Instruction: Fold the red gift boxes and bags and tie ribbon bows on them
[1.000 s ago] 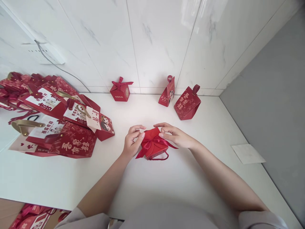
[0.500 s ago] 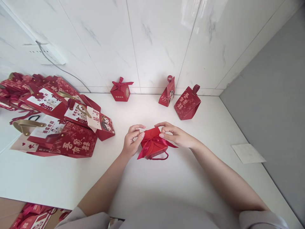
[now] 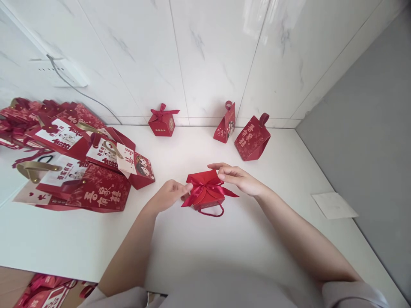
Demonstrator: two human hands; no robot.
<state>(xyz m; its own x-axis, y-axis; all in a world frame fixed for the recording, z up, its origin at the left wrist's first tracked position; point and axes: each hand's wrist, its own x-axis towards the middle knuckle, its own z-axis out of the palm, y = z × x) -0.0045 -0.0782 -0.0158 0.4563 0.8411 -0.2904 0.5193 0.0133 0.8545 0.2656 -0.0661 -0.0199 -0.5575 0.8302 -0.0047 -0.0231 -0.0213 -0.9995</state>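
A small red gift box stands on the white tabletop in front of me, tied on top with a shiny red ribbon bow. A red cord handle loops from its near side. At the left side of the box, my left hand is closed, thumb and curled fingers pinching at the left ribbon tail; part of the grip is hidden. My right hand lies at the back right corner, fingers stretched out behind the box and thumb near its edge.
Several red gift bags crowd the left. Along the tiled wall stand a bow-topped box, a triangular box and a larger handled box. A white card lies right. A carton with red items sits lower left.
My left hand has shifted left and lower, its fingers now curled in. The box has turned slightly, its bow facing me more squarely. My right hand has hardly moved, its fingers straighter.
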